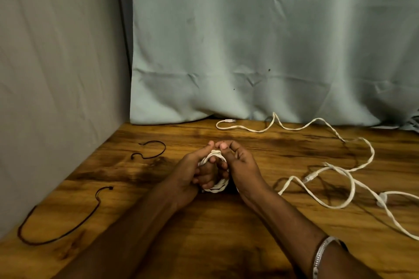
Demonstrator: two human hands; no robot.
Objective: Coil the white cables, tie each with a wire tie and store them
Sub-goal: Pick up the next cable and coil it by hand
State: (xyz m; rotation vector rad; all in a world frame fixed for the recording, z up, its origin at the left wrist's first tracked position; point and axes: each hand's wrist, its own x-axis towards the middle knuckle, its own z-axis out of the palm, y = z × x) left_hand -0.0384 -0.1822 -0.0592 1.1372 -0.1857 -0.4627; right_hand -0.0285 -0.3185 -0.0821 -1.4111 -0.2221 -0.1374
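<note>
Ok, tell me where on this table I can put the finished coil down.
Bare wood lies near the table's front edge between the forearms, and at the back left between the smaller wire tie and the curtain. The right side is crowded with loose white cable; the larger wire tie takes the front left.

White cables (353, 184) are lying on a streaky brown wooden table (226, 233), beside seemingly black wire ties (56, 231), under pale green cloth (249, 41).
</note>
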